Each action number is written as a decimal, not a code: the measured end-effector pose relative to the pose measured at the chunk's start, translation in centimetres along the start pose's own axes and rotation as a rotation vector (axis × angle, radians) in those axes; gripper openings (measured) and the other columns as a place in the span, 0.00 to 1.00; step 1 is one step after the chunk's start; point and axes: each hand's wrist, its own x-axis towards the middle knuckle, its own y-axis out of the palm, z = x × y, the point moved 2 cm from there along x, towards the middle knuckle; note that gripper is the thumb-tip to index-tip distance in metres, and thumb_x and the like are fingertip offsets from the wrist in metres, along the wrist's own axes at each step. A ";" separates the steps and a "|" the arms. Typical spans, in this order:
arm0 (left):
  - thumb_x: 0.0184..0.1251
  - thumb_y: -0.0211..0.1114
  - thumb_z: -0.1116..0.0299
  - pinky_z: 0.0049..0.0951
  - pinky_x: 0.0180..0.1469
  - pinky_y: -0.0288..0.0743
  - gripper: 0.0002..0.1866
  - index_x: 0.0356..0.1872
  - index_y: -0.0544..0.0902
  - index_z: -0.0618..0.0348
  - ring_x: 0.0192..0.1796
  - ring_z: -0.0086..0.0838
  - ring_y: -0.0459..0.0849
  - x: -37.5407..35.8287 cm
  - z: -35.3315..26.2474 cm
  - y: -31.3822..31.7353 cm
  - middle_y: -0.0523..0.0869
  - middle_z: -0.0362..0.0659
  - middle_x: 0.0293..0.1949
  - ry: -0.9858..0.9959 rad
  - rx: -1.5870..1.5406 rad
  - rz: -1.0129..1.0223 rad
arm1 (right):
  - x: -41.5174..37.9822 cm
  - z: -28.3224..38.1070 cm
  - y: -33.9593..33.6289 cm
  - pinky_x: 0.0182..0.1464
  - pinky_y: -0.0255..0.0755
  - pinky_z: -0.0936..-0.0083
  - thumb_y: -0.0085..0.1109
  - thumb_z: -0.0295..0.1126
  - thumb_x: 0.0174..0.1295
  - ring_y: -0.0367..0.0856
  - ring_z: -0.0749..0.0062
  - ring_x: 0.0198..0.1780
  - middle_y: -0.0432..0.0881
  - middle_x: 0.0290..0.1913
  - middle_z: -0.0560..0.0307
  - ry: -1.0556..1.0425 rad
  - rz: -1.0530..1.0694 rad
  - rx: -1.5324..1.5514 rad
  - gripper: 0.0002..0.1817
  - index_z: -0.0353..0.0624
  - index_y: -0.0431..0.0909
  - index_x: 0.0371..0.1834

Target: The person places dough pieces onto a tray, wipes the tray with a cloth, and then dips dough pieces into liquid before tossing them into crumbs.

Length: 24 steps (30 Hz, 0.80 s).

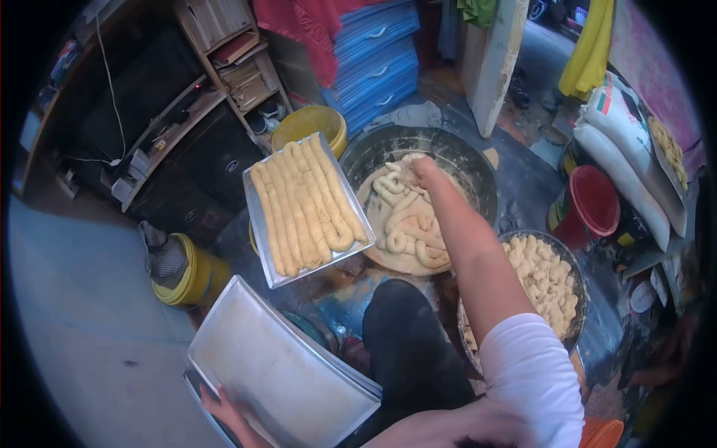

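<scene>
My right hand [424,170] reaches into a wide dark tub [478,160] at its far side. Its fingers curl down at the powdery crumbs [377,187], and what they hold is hidden. Long coiled dough ropes [407,220] lie on the crumbs just nearer to me. At the lower left, my left hand [222,411] grips the edge of an upturned metal baking tray [276,366], stacked over other trays. Left of the tub sits another baking tray [278,281], filled with crumb-coated dough ropes [302,201] laid side by side.
A round pan of small dough pieces [544,280] stands to the right, partly behind my arm. Yellow buckets [317,123] stand beyond the filled tray and at left. A red bucket [594,201] and white sacks [624,149] are at right. Blue drawers [377,63] stand behind.
</scene>
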 end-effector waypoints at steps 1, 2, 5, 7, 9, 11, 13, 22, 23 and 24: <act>0.63 0.65 0.64 0.42 0.70 0.56 0.32 0.66 0.66 0.65 0.66 0.44 0.67 -1.7 -5.2 1.5 0.68 0.53 0.64 0.247 0.020 0.081 | 1.1 0.2 -0.2 0.37 0.83 0.60 0.48 0.21 0.63 0.84 0.58 0.37 0.80 0.38 0.47 -0.001 0.003 -0.004 0.12 0.33 0.76 0.47; 0.60 0.67 0.67 0.43 0.71 0.54 0.33 0.66 0.66 0.66 0.67 0.46 0.66 -3.9 -10.6 3.4 0.66 0.53 0.65 0.492 0.039 0.159 | 2.3 0.2 -0.2 0.37 0.84 0.58 0.47 0.20 0.62 0.84 0.56 0.37 0.80 0.37 0.47 0.044 0.032 -0.090 0.12 0.34 0.76 0.47; 0.52 0.73 0.59 0.47 0.72 0.52 0.34 0.61 0.74 0.62 0.71 0.52 0.59 -13.5 -23.9 10.7 0.65 0.58 0.67 0.709 0.029 0.691 | 8.6 -0.8 -0.7 0.38 0.84 0.52 0.45 0.18 0.61 0.84 0.50 0.36 0.80 0.38 0.46 -0.004 0.001 0.153 0.12 0.34 0.76 0.45; 0.52 0.73 0.56 0.51 0.71 0.53 0.34 0.61 0.75 0.57 0.72 0.56 0.58 -18.4 -28.8 15.0 0.64 0.60 0.67 0.977 0.058 0.896 | 11.6 -1.3 0.1 0.33 0.83 0.50 0.47 0.16 0.59 0.82 0.49 0.38 0.79 0.42 0.44 0.090 -0.053 0.076 0.11 0.34 0.76 0.43; 0.60 0.68 0.51 0.51 0.71 0.53 0.32 0.63 0.73 0.56 0.73 0.58 0.55 -22.0 -31.1 18.1 0.62 0.60 0.69 1.104 0.091 1.030 | 14.0 -1.1 1.0 0.35 0.82 0.53 0.46 0.16 0.58 0.82 0.51 0.38 0.79 0.41 0.45 0.155 0.058 0.033 0.13 0.34 0.76 0.44; 0.61 0.67 0.52 0.50 0.71 0.53 0.32 0.64 0.73 0.55 0.74 0.56 0.54 -23.6 -31.4 20.8 0.59 0.58 0.71 1.110 0.047 1.099 | 15.2 0.4 1.0 0.37 0.85 0.57 0.44 0.16 0.59 0.84 0.52 0.34 0.80 0.39 0.45 -0.241 -0.215 0.093 0.16 0.35 0.77 0.47; 0.62 0.67 0.52 0.50 0.71 0.54 0.31 0.64 0.73 0.55 0.74 0.56 0.55 -24.9 -30.8 22.7 0.60 0.58 0.70 1.044 -0.019 1.176 | 21.1 -0.9 -1.3 0.37 0.84 0.59 0.46 0.17 0.58 0.83 0.53 0.34 0.80 0.40 0.45 -0.229 -0.083 -0.028 0.16 0.33 0.77 0.48; 0.59 0.69 0.68 0.38 0.66 0.65 0.23 0.57 0.78 0.60 0.64 0.46 0.72 -26.5 -26.7 25.8 0.72 0.53 0.62 0.708 -0.314 1.277 | 19.7 -8.2 -19.5 0.36 0.83 0.62 0.53 0.19 0.59 0.85 0.58 0.37 0.83 0.39 0.45 0.034 -0.271 0.173 0.08 0.35 0.79 0.41; 0.59 0.69 0.69 0.37 0.65 0.65 0.22 0.56 0.79 0.60 0.63 0.46 0.73 -26.3 -26.8 25.9 0.73 0.53 0.61 0.680 -0.332 1.266 | 17.7 -9.4 -20.4 0.37 0.83 0.59 0.51 0.21 0.60 0.85 0.55 0.39 0.82 0.41 0.45 0.088 -0.233 -0.020 0.12 0.34 0.78 0.46; 0.59 0.69 0.69 0.37 0.65 0.65 0.22 0.55 0.80 0.61 0.62 0.46 0.74 -26.2 -26.9 25.9 0.74 0.54 0.60 0.706 -0.324 1.249 | 15.2 -10.7 -20.9 0.38 0.82 0.56 0.50 0.23 0.61 0.84 0.52 0.40 0.82 0.42 0.44 0.145 -0.199 -0.211 0.15 0.34 0.76 0.52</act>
